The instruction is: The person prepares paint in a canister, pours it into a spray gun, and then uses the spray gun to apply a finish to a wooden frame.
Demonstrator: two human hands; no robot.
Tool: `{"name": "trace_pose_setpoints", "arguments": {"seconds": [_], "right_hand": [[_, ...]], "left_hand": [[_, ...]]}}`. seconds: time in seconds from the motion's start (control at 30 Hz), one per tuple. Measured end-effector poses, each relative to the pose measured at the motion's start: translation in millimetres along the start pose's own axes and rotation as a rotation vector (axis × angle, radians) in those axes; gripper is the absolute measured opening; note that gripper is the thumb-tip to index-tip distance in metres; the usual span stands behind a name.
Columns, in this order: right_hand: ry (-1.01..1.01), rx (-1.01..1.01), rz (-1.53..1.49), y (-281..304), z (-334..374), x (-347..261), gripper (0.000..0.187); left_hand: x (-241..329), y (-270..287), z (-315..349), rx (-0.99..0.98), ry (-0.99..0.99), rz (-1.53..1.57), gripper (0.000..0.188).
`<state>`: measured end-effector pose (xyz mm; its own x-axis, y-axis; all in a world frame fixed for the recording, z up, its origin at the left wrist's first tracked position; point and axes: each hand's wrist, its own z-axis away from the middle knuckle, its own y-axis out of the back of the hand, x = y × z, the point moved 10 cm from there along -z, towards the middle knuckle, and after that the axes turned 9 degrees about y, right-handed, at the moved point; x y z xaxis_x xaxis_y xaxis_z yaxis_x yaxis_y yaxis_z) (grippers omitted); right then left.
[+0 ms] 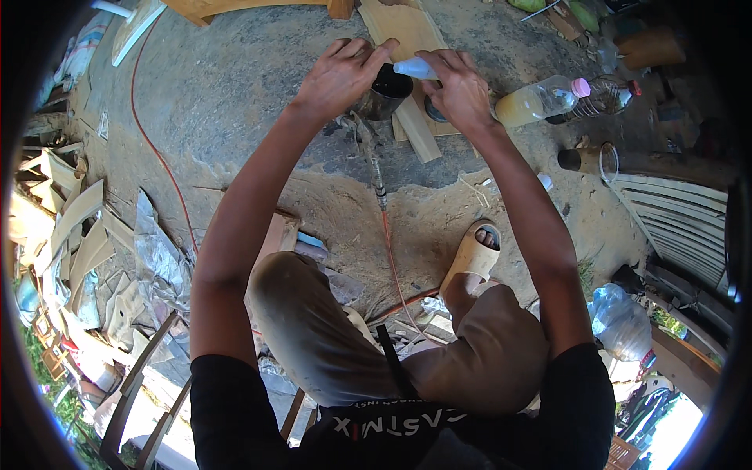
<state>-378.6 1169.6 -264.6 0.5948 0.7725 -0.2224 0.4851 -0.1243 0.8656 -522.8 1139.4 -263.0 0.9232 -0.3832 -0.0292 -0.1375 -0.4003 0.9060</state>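
My right hand (pixel 460 90) is closed around a small pale, translucent bottle (pixel 415 68). Its narrow end points left, over the mouth of a dark metal cup (pixel 388 92). That cup sits on a spray gun (pixel 365 141) standing on the ground, with a thin red hose (pixel 388 235) joined to its lower end. Across the cup, my left hand (pixel 338 78) is at the left side of the rim with bent fingers. Whether it grips the rim or some small thing is hidden.
Wooden boards (pixel 415 133) lie under and behind the cup. To the right, a large clear bottle (pixel 540 100) with a pink cap holds yellowish liquid. A white slatted panel (pixel 674 219) stands farther right. Wood scraps (pixel 86 251) pile up at left. Another red hose (pixel 145 129) crosses the ground.
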Motion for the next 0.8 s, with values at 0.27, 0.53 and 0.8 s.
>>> {"name": "trace_pose_setpoints", "arguments": {"seconds": [0.27, 0.53, 0.8], "right_hand": [[-0.032, -0.002, -0.047, 2, -1, -8, 0.050], [-0.084, 0.045, -0.167, 15, -8, -4, 0.049], [-0.086, 0.026, -0.191, 13, -14, -7, 0.052]], "left_hand": [[-10, 7, 0, -0.029, 0.089, 0.230, 0.071], [-40, -12, -1, -0.145, 0.435, 0.711, 0.076], [-43, -15, 5, -0.080, 0.364, 0.664, 0.075]]}}
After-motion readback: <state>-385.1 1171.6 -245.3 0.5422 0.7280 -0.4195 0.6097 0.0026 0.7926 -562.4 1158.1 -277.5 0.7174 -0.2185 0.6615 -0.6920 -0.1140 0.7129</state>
